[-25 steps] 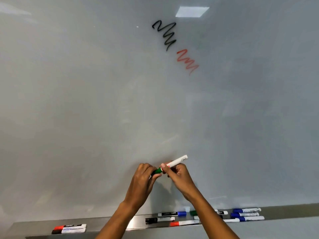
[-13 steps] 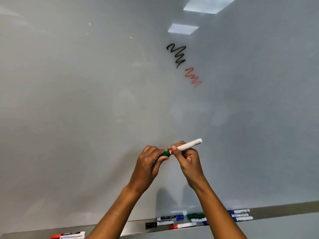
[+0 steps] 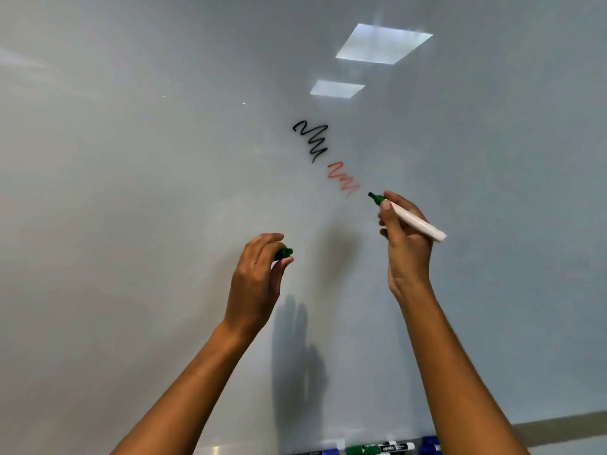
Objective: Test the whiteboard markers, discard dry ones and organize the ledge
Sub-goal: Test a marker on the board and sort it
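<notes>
Our right hand [image 3: 405, 247] grips uncapped white-barrelled green marker [image 3: 410, 218], tip beside faint red scribble [image 3: 343, 178] | left hand [image 3: 258, 284] pinches green plastic cap [image 3: 284, 253] | glossy whiteboard [image 3: 131, 192]

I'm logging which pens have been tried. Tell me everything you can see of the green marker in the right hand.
The white-barrelled green whiteboard marker is uncapped: a green collar and dark tip point up-left toward the glossy whiteboard, just right of the red squiggle. No green mark shows yet; whether the tip touches cannot be told. The right hand grips its barrel like a pen, rear end sticking out lower right. Its green cap sits in the left hand.
</notes>
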A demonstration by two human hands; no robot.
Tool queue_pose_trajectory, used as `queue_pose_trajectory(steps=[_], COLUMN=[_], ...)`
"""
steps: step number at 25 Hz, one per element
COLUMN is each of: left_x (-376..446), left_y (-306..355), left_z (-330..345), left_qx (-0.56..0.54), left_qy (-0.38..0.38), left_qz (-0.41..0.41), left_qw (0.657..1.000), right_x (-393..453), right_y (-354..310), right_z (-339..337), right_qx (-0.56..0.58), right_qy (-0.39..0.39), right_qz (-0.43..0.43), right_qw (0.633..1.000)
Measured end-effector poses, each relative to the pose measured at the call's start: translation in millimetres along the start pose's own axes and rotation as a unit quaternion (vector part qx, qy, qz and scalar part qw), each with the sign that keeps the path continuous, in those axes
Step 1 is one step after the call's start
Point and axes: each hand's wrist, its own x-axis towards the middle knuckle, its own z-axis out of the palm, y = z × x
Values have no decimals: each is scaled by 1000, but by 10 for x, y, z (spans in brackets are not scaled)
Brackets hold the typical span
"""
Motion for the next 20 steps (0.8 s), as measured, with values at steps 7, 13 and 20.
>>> queue_pose_trajectory(steps=[7,13,20], left_x=[699,857,844], left_y=[138,215,168], left_z=[351,640,838], left_qx=[47,76,129], left_qy=[-7,13,51], left_qz=[30,10,2], left_qw=[998,997,990], right_x=[373,740,1105], right_y=[-25,28,176], right_z=[14,-99,-260], right_qx=[-77,-155,-219], right_qy=[-22,-53,-55], right_qz=[-41,-121,-237], right_qw=[996,979,945])
